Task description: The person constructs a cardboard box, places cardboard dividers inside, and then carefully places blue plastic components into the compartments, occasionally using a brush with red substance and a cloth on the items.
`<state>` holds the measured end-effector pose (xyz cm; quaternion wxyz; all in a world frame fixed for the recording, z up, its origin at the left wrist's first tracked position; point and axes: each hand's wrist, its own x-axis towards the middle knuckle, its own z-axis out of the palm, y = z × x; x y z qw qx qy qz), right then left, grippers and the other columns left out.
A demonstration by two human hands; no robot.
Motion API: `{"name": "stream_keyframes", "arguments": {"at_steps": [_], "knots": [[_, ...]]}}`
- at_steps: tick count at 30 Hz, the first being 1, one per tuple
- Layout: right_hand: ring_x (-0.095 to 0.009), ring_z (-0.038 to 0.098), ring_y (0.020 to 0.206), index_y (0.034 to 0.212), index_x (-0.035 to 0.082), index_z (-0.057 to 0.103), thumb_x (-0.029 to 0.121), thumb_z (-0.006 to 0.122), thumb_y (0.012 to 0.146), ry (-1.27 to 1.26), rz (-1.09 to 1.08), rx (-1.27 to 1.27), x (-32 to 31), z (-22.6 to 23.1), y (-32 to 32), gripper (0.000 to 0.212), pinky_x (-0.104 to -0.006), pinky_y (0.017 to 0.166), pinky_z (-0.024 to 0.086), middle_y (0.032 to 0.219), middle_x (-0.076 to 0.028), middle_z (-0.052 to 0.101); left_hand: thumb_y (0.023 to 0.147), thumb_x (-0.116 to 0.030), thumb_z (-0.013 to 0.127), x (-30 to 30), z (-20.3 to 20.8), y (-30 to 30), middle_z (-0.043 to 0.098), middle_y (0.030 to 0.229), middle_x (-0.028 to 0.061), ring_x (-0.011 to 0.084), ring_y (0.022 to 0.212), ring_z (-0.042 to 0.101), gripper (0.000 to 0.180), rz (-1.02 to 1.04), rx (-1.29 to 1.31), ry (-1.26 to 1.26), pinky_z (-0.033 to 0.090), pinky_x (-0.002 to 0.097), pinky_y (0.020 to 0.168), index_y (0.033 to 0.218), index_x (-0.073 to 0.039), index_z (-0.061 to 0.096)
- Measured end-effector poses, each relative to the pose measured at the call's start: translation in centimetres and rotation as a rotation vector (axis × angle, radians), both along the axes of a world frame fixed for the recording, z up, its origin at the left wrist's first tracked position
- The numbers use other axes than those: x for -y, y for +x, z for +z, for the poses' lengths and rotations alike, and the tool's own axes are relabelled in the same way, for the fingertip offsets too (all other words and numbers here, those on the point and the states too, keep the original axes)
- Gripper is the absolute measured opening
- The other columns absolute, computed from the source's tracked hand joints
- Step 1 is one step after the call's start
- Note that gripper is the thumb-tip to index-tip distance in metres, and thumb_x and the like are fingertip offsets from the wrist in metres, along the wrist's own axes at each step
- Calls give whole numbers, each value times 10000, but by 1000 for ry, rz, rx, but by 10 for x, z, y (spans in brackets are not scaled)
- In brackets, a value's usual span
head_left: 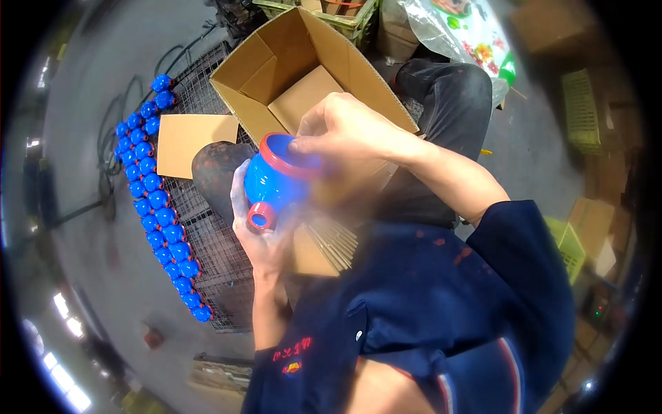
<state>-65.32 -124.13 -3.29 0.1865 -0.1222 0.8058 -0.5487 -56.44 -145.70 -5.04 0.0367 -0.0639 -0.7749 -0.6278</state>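
A glossy blue round ceramic-looking pot [265, 181] with a red rim and a short red spout is tilted in front of me. My left hand [256, 238], its fingers dusted pale, is wrapped around the pot's left side and underside. At the top, my right hand [345, 127] has its fingers bent and closed at the red rim, with a fingertip just inside the mouth. A hazy smear covers the pot's right side, so part of the grip is hidden. Behind the pot, an open cardboard box [252, 61] stands between my legs.
At the left, a wire mesh rack [207, 234] carries rows of similar blue pots [165, 217]. A flat cardboard sheet [189, 141] lies on it. Stacked cardboard pieces [324, 248] are below my hands. A floral plastic bag [476, 41] and a yellow-green crate [355, 24] stand farther back.
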Motion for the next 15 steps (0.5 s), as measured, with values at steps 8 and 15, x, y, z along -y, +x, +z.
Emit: {"name": "stream_keyframes", "arguments": {"at_steps": [8,15], "knots": [[-176,709,675,941,-69,723,246,689,861,-114,44,72,-5,-13,-4,326,-294,648,563,777,-147,716,830,-213,783,1,-9,-2,486,1386,172,265,1245,512,802,8,35,157,403,406,1075,1450,48,347],[-113,654,780,1034,-8,734,225,577,921,-314,-17,488,-3,-8,-4,303,-258,742,528,863,-85,728,797,-41,765,2,-12,-1,500,1348,137,217,1209,525,757,60,100,291,451,369,1035,1429,42,356]]}}
